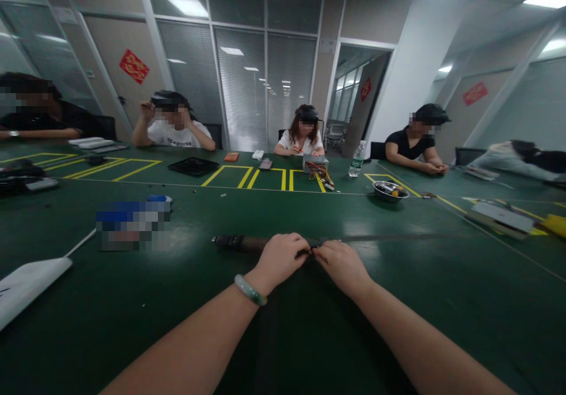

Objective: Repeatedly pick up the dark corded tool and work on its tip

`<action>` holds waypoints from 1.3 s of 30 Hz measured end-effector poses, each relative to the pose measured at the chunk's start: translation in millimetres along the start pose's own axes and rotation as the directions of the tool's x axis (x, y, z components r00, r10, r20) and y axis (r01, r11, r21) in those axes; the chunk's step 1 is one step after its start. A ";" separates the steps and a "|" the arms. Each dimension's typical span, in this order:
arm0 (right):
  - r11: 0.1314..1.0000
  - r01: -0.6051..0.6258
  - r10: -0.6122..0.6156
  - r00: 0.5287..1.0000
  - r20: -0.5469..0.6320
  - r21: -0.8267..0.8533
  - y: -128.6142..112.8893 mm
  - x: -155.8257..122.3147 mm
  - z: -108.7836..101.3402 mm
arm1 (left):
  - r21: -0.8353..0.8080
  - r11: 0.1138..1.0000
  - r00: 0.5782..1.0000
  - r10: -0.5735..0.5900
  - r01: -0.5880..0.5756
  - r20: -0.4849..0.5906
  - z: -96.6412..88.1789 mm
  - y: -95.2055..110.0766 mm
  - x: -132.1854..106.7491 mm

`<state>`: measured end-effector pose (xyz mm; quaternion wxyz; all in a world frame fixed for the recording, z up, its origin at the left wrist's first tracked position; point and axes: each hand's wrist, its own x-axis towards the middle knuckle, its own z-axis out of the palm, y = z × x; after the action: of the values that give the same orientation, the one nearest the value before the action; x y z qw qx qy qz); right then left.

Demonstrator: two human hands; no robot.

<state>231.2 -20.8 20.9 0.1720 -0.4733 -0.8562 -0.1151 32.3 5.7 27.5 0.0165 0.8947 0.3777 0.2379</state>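
My left hand (283,258), with a jade-coloured bangle (250,290) on its wrist, and my right hand (344,264) meet over the green table (198,330). Fingers of both hands are closed in a pinch at one spot. Between the fingertips a tiny dark part with a brass-coloured glint shows; its kind is too small to make out. Just beyond my left hand lies a long dark cylindrical tool (250,243) with a black, ridged end pointing left. My hands cover the tool's right end.
Left are a white flat object (33,289) with a cord and a blurred blue-and-white packet (132,221). Farther off stand a metal bowl (390,192), a water bottle (356,160), a black tray (193,166) and a wire bundle (319,173). Several people sit across the table.
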 end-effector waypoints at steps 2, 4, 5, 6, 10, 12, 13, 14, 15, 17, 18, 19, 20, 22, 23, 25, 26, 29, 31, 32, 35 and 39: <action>1.000 0.007 -0.006 1.000 0.019 -0.020 0.2 0.4 0.3 | 0.006 1.000 1.000 0.010 -0.009 -0.002 0.8 -0.9 -0.2; 1.000 0.000 0.000 1.000 0.027 -0.020 0.4 0.8 0.7 | 0.008 1.000 1.000 0.016 -0.016 -0.005 1.4 -1.5 -0.4; 1.000 -0.007 0.007 1.000 0.027 -0.016 0.7 1.1 0.8 | 0.009 1.000 1.000 0.014 -0.014 -0.007 1.6 -1.7 -0.5; 1.000 -0.013 0.013 0.999 0.029 -0.013 1.2 1.5 0.9 | 0.010 1.000 1.000 0.014 -0.014 -0.008 1.8 -1.9 -0.7; 0.999 0.029 -0.028 0.998 0.055 -0.019 5.6 4.4 0.4 | 0.010 1.000 1.000 0.011 -0.011 -0.015 2.4 -2.5 -1.0; 0.997 0.072 -0.070 0.995 0.071 -0.030 8.3 5.9 -0.1 | 0.005 1.000 1.000 0.010 -0.010 -0.015 2.1 -2.6 -0.9; 0.996 0.087 -0.084 0.994 0.070 -0.036 9.5 6.7 -0.1 | 0.001 1.000 1.000 0.009 -0.009 -0.013 1.6 -2.6 -0.7; 0.995 0.094 -0.092 0.994 0.058 -0.041 10.6 7.3 0.2 | -0.005 1.000 1.000 0.009 -0.009 -0.010 1.1 -2.5 -0.5; 0.994 0.101 -0.099 0.994 0.039 -0.042 11.6 7.9 0.9 | -0.012 1.000 1.000 0.009 -0.009 -0.007 0.5 -2.4 -0.4; 0.993 0.111 -0.111 0.994 -0.004 -0.028 13.5 9.1 3.7 | -0.026 1.000 1.000 0.007 -0.007 -0.007 -0.3 -2.2 -0.2; 0.993 0.115 -0.115 0.993 -0.016 -0.014 14.5 9.9 5.7 | -0.031 1.000 1.000 0.003 -0.003 -0.010 -0.2 -2.2 -0.1; 0.993 0.116 -0.116 0.993 -0.015 -0.001 15.5 10.7 7.8 | -0.033 0.999 1.000 -0.007 0.007 -0.018 0.3 -2.3 -0.1; 0.994 0.110 -0.110 0.994 -0.007 0.006 16.4 11.6 10.0 | -0.033 0.999 0.999 -0.024 0.023 -0.030 1.2 -2.5 -0.1; 0.996 0.091 -0.091 0.996 0.026 -0.008 17.9 13.5 13.7 | -0.026 0.998 0.997 -0.063 0.062 -0.054 4.1 -3.1 -0.3; 0.996 0.084 -0.083 0.996 0.044 -0.024 18.4 14.3 15.0 | -0.021 0.997 0.995 -0.080 0.079 -0.063 5.7 -3.4 -0.6; 0.995 0.081 -0.076 0.994 0.082 -0.060 18.6 15.4 16.7 | -0.007 0.995 0.993 -0.099 0.099 -0.064 8.0 -3.7 -1.2; 0.994 0.084 -0.076 0.992 0.104 -0.074 18.5 15.6 17.3 | 0.000 0.995 0.993 -0.103 0.103 -0.057 8.2 -3.6 -1.6; 0.987 0.115 -0.098 0.984 0.151 -0.109 17.7 15.8 19.4 | 0.023 0.997 0.996 -0.074 0.075 -0.056 3.5 -1.7 -2.8; 0.982 0.145 -0.125 0.979 0.161 -0.120 18.1 17.2 20.9 | 0.042 0.999 0.995 -0.010 0.014 -0.097 -3.4 0.3 -3.5; 0.981 0.153 -0.133 0.978 0.163 -0.121 19.3 18.4 21.5 | 0.047 0.999 0.992 0.024 -0.018 -0.122 -7.3 1.2 -4.0; 0.985 0.107 -0.082 0.980 0.180 -0.134 32.2 22.0 22.0 | 0.021 0.992 0.980 0.129 -0.127 -0.150 -17.1 1.7 -6.4; 0.986 -0.082 0.113 0.969 0.222 -0.147 85.9 4.6 16.3 | -0.044 0.971 0.967 0.227 -0.233 -0.115 -20.0 -3.2 -10.9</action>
<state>298.9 33.7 10.8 0.0447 -0.5356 -0.8361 -0.1095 14.9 -2.5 40.0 -0.0063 0.9173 0.2647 0.2975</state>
